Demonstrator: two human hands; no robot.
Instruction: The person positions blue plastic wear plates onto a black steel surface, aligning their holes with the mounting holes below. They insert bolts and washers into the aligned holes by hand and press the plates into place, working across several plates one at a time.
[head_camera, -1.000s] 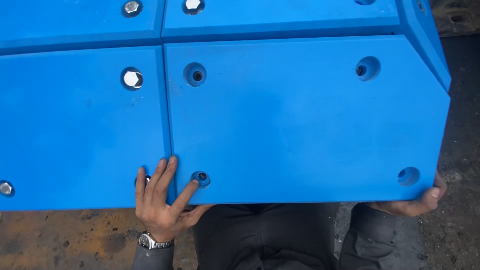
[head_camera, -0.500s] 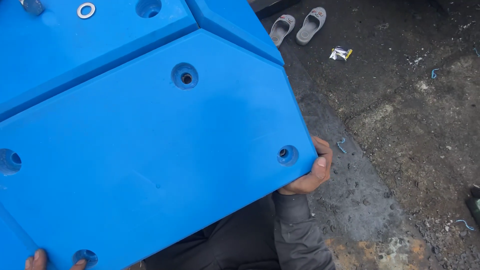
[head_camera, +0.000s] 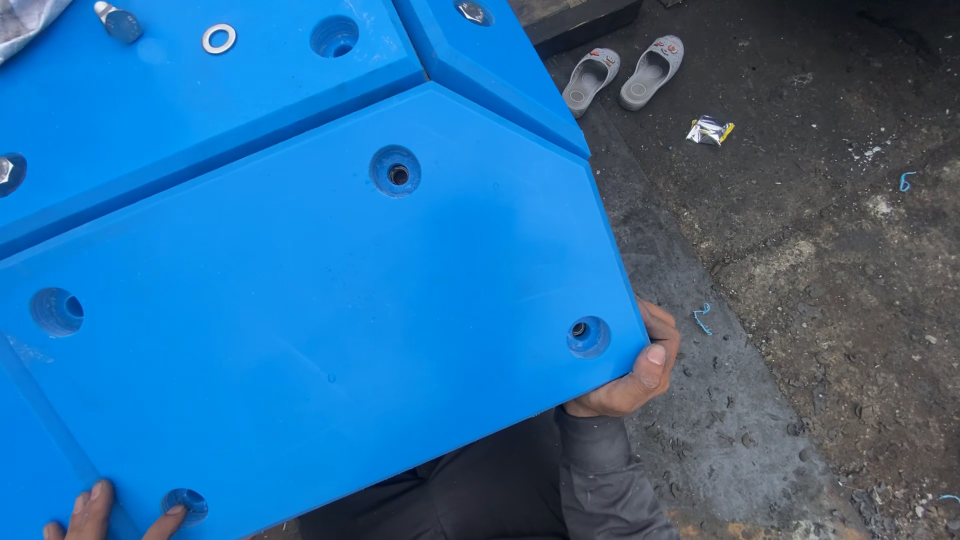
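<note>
A big flat blue plastic panel with several round bolt holes fills most of the view. My right hand grips its lower right corner, thumb on top next to a hole, fingers under the edge. My left hand shows only as fingertips at the bottom left, resting on the panel's near edge beside another hole. More blue panels lie above it, one with a loose metal washer and a bolt on it.
Dark, dirty concrete ground spreads to the right. A pair of grey sandals and a crumpled shiny wrapper lie there. My dark trousers and grey sleeve show below the panel.
The view has swung to the right and tilted, so the ground and sandals came into sight. Both hands stay on the same panel edge, the left one now nearly out of frame.
</note>
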